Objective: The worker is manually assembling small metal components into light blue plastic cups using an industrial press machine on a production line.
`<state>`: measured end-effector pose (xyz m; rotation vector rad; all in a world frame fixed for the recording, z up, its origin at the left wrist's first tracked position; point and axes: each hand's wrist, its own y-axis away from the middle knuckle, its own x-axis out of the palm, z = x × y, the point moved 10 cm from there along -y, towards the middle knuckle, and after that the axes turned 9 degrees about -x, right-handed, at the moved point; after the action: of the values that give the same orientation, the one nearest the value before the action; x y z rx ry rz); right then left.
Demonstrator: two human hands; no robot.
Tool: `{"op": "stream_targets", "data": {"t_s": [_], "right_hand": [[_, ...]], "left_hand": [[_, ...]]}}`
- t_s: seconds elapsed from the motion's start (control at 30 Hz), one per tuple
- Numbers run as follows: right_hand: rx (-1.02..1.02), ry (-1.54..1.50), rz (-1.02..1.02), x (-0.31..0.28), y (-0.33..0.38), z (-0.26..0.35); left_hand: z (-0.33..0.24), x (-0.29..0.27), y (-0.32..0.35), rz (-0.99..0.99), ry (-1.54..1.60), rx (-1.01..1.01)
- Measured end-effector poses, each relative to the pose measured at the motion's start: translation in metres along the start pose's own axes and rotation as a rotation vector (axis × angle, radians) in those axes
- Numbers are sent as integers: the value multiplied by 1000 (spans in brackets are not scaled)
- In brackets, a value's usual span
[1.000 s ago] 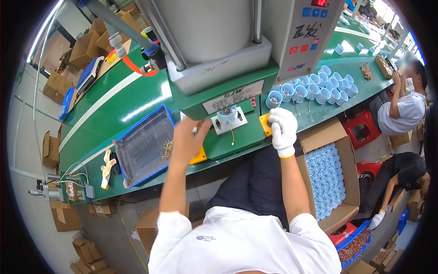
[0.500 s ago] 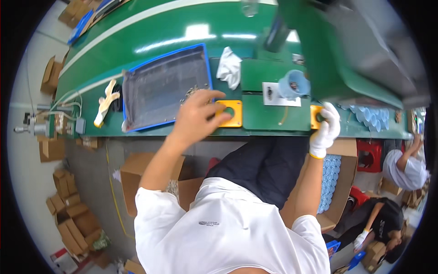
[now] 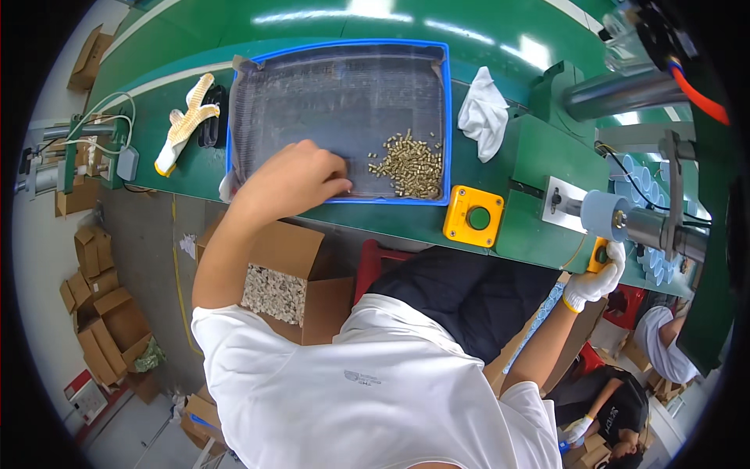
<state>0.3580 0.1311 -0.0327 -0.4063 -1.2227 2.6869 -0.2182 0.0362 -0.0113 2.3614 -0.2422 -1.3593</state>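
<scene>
My bare left hand (image 3: 301, 178) hovers over the front part of a blue-rimmed tray (image 3: 312, 117) lined with dark material. Its fingers are curled, thumb against forefinger; anything between them is too small to make out. To the right of the hand lies a heap of small brass-coloured metal pieces (image 3: 410, 166). My right hand (image 3: 600, 280), in a white glove, rests at a yellow button box (image 3: 598, 254) with fingers stretched along it. A light-blue cup (image 3: 603, 214) sits on its side under the press's metal shaft (image 3: 652, 231), with small metal pieces visible at it.
Another yellow box with a green button (image 3: 473, 217) stands between tray and press. A white cloth (image 3: 483, 116) and a loose glove (image 3: 186, 125) lie on the green table. Several blue cups (image 3: 644, 184) stand beyond the press. Cardboard boxes (image 3: 328, 309) sit below; co-workers are at lower right.
My left hand has gone from the left yellow button box to over the tray, its fingers now curled. The view has swung left. My right hand remains at its button box.
</scene>
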Motion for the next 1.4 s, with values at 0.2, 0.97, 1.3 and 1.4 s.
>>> {"op": "stream_targets", "data": {"t_s": [0.2,0.97,1.3,1.4], "right_hand": [[32,32,-39,-4,4,-5],[207,-25,103,111,-109,139],[-14,209,-257,-11,-167,54],[99,398,-43,5,-219,-28]], "left_hand": [[-36,16,-17,101,-116,110],[-26,36,-54,408,-384,9],[-26,31,-54,491,-526,-138],[-21,32,-57,437,-652,14]]}}
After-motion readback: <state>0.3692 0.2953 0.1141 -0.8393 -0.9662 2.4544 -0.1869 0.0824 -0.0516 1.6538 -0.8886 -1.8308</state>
